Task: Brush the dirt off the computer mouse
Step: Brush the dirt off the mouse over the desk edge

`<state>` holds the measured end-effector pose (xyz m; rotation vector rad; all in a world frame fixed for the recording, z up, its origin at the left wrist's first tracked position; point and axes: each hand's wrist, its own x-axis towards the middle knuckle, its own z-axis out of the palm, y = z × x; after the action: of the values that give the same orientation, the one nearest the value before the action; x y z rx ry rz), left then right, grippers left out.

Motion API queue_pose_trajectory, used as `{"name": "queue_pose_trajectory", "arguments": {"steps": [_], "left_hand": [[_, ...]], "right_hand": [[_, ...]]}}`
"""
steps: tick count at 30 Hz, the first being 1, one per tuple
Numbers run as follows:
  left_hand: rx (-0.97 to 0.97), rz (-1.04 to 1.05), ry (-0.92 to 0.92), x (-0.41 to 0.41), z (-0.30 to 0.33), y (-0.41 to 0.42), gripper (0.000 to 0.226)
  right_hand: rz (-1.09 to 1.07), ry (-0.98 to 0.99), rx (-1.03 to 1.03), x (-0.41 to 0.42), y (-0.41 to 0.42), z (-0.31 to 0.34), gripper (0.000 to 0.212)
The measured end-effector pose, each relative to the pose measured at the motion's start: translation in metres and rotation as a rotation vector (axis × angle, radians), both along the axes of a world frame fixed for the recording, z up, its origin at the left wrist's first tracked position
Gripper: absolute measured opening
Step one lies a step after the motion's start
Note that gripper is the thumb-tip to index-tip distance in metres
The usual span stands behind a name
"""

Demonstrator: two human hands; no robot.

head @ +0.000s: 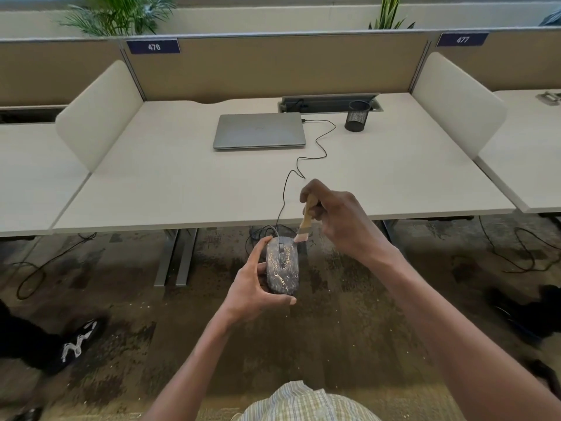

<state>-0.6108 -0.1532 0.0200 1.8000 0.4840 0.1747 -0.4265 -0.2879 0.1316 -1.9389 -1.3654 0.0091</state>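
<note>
- A closed grey laptop [259, 130] is lying far on the pale desk [151, 183], with a black mesh pen cup [358, 116] standing to its right, near an open cable tray [329, 102] in the desktop.
- A thin black cable [315, 141] is running in loops from the laptop's right side across the desk and over its near edge to the mouse.
- Blue tags on the tan fabric partition [273, 65] are reading "476" [154, 46] on the left and "477" [462, 40] on the right.
- The left hand [253, 287] is gripping the computer mouse [283, 265] in the air over the mottled carpet [334, 314], just near of the desk edge, fingers curled round its left side and thumb under its near end.
- The mouse is looking dark, rounded and speckled all over with pale crumbs.
- The right hand [340, 220] is closing its fingers round the wooden handle of a small flat brush [305, 223], whose pale bristles are touching the mouse's far right corner.
</note>
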Motion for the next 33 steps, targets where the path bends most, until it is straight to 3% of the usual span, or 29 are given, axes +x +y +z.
{"name": "queue_pose_trajectory", "arguments": {"steps": [8,12,16,20,25,29,33], "left_hand": [[-0.011,0.008,-0.044,-0.002,0.002,-0.001,0.128],[0.006,0.012,-0.045,-0.003,0.004,0.001,0.128],[0.015,0.009,-0.044,-0.004,0.005,-0.001,0.131],[0.006,0.010,-0.048,-0.004,0.007,0.000,0.130],[-0.006,0.024,-0.046,-0.004,0.009,-0.004,0.132],[-0.007,0.033,-0.040,-0.003,0.009,-0.001,0.134],[0.005,0.024,-0.027,-0.002,0.009,-0.002,0.134]], "right_hand": [[-0.035,0.044,0.010,-0.001,-0.010,-0.003,0.045],[-0.026,0.073,0.110,-0.005,-0.005,0.001,0.043],[-0.060,0.075,0.026,-0.005,-0.015,-0.007,0.042],[-0.034,0.060,0.129,-0.008,-0.010,-0.001,0.039],[-0.062,0.069,0.052,-0.010,-0.018,-0.006,0.044],[-0.064,0.074,0.159,-0.007,-0.011,-0.001,0.034],[-0.070,0.087,0.066,-0.008,-0.013,-0.005,0.035]]}}
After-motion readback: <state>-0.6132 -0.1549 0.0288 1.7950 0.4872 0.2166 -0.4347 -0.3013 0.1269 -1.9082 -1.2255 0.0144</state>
